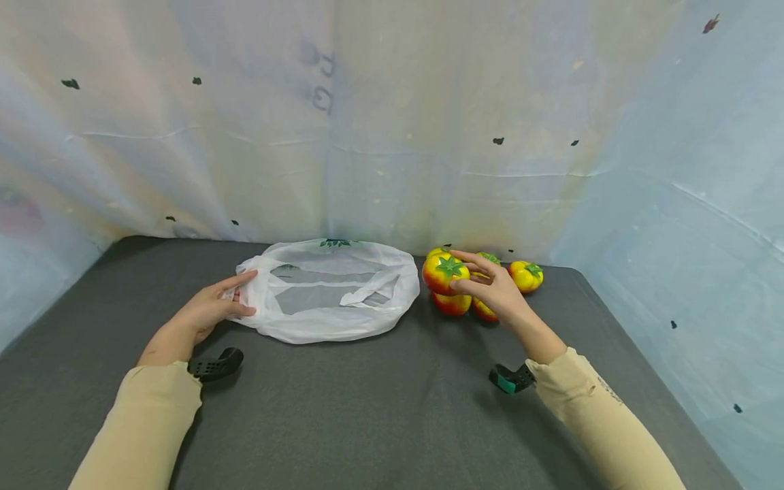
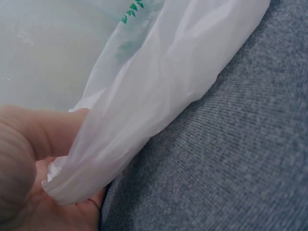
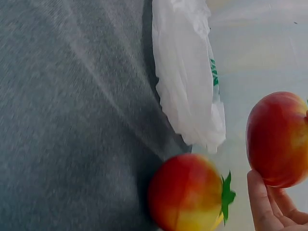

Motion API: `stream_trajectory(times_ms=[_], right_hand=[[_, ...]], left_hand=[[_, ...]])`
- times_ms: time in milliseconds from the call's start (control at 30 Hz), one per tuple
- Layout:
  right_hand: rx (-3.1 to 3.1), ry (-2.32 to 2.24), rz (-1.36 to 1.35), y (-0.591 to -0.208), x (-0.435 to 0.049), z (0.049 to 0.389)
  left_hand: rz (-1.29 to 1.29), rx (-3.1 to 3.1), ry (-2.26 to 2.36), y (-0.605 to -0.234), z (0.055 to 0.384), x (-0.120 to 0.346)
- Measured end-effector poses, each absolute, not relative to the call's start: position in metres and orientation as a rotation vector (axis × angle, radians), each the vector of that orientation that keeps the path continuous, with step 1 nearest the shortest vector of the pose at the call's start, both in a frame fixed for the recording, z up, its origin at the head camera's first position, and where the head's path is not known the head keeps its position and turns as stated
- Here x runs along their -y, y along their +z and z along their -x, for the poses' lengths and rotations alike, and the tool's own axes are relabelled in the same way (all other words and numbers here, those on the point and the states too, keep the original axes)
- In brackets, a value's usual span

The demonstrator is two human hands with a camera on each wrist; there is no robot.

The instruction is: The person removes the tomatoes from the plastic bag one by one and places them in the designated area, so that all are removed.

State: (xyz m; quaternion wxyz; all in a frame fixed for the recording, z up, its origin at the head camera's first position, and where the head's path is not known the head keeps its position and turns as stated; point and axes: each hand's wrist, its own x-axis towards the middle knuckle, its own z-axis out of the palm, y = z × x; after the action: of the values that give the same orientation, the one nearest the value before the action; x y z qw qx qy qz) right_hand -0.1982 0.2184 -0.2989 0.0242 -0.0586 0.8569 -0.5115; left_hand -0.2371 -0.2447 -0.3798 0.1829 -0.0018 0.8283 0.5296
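A white plastic bag (image 1: pixel 343 331) lies on the dark table with its wide mouth facing up. At its left end my left hand (image 1: pixel 211 309) grips the rim, the plastic (image 2: pixel 139 96) running between thumb and fingers (image 2: pixel 53 127). My right hand (image 1: pixel 493 289) holds a red-and-yellow fruit with green leaves (image 3: pixel 276 139), like a tomato or persimmon, raised beside the bag's right end. Beneath it rests another such fruit (image 3: pixel 183 192) on the cloth. More of them cluster under and behind the right hand, partly hidden by it.
One more fruit (image 1: pixel 524 278) stands to the right of the cluster. A pale sheet (image 1: pixel 392 136) with dark marks hangs behind the table (image 1: pixel 343 422) and along its sides. Both wrists wear black devices, one of them the right device (image 1: pixel 511 379).
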Motion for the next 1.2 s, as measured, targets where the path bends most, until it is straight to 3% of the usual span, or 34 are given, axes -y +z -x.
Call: stream_trajectory(times_ms=[1200], right_hand=[[-2.647,-1.703,0.016,-0.297,-0.287,0.171]], left_hand=[[0.000,-2.313,1.525,-0.378,0.237,0.244]])
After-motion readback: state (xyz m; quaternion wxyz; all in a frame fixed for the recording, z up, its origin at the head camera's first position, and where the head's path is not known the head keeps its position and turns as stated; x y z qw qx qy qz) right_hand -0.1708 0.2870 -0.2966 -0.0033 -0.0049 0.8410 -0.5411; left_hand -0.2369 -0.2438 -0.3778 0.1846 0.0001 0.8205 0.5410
